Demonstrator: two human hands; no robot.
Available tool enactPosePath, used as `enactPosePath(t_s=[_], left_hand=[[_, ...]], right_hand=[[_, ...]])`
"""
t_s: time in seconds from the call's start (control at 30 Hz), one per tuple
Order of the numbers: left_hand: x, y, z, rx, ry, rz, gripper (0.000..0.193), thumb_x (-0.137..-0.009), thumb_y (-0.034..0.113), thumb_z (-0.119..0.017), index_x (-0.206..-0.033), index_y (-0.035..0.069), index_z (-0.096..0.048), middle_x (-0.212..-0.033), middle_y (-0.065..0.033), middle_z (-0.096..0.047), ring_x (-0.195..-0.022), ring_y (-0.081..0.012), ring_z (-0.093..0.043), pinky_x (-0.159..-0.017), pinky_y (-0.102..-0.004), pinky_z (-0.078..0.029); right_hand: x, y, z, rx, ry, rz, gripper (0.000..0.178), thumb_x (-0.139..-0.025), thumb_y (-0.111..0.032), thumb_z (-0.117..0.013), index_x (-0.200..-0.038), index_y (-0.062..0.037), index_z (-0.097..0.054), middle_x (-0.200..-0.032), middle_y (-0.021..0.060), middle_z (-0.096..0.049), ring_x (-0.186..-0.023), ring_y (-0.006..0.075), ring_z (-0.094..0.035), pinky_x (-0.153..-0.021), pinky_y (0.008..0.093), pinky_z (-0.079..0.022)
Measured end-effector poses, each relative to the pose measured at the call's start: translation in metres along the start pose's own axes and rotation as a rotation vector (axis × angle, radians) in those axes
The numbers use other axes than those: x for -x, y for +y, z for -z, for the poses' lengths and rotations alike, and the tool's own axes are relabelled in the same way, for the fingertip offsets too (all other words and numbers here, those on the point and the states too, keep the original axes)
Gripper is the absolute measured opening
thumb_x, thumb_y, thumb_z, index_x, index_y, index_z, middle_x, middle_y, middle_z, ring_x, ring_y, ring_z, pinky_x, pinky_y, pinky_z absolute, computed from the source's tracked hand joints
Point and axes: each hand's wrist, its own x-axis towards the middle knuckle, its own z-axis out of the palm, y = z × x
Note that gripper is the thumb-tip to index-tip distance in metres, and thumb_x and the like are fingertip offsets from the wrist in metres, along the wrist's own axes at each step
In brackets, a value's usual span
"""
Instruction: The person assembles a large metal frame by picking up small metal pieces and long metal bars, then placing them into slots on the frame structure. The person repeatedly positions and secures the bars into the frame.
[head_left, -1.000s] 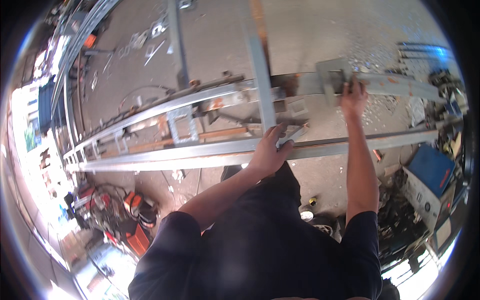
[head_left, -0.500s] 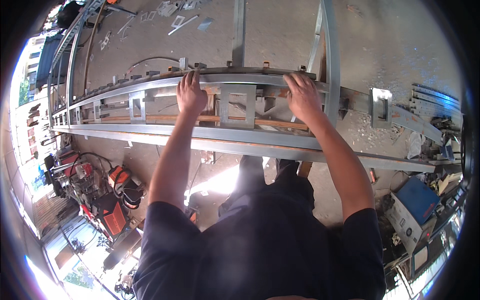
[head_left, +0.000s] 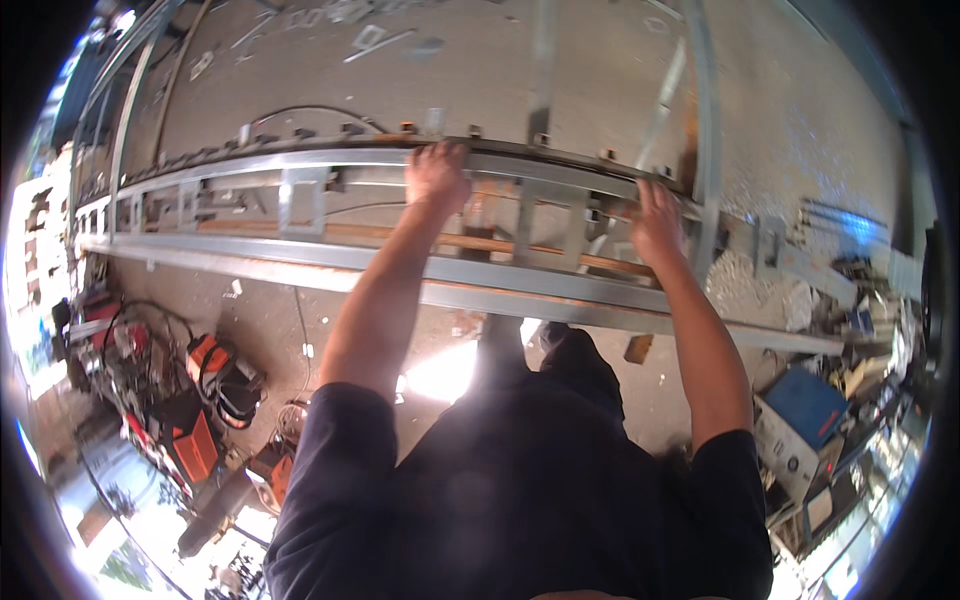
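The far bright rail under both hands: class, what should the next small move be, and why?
Perhaps slide the left hand a little left along the far bright rail: a long stretch runs left beyond that hand, while little shows past the right hand, so a wider spread might steady it better.

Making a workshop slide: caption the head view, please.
Left hand and right hand on the far rail of a long metal frame.

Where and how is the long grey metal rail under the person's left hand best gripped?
Likely from above on the near side, hands spread along the long grey metal rail, fingers over its far edge. It runs crosswise, long and narrow, so two spaced holds should steady it; the left hand and right hand lie along it.
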Motion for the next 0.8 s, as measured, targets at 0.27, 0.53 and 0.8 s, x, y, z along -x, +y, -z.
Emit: enactPosePath(t_s=[0.27,0.53,0.8], left_hand=[[0.165,-0.023,-0.020,0.463,0.422,-0.027,0.066,-0.088,0.027,-0.073,-0.149,0.016,-0.051,-0.149,-0.0182,-0.049,-0.138,-0.0383,-0.048,-0.120,-0.0524,-0.033],[0.538,-0.053,-0.290,0.887,-0.340,0.991,0.057,-0.088,0.029,-0.069,-0.133,-0.005,-0.060,-0.121,-0.0300,-0.067,-0.113,-0.0437,-0.066,-0.096,-0.0479,-0.054],[0.663,-0.010,-0.384,1.264,-0.352,1.328,0.038,-0.087,0.025,-0.071,-0.116,0.001,-0.073,-0.112,-0.0203,-0.074,-0.108,-0.0335,-0.071,-0.088,-0.0426,-0.057]], right_hand=[[0.058,-0.084,0.038,-0.403,0.066,-0.129,0.047,-0.098,-0.019,-0.066,-0.142,-0.0056,-0.056,-0.135,0.0220,-0.062,-0.126,0.0418,-0.056,-0.108,0.0513,-0.046],[0.168,-0.242,0.061,-0.881,-0.612,0.150,0.018,-0.098,-0.014,-0.069,-0.115,-0.0102,-0.074,-0.087,0.0113,-0.075,-0.073,0.0219,-0.072,-0.068,0.0370,-0.055],[0.167,-0.360,0.022,-0.817,-0.753,0.757,0.033,-0.095,-0.015,-0.069,-0.129,-0.0167,-0.069,-0.106,0.0139,-0.077,-0.095,0.0317,-0.075,-0.080,0.0395,-0.059]])
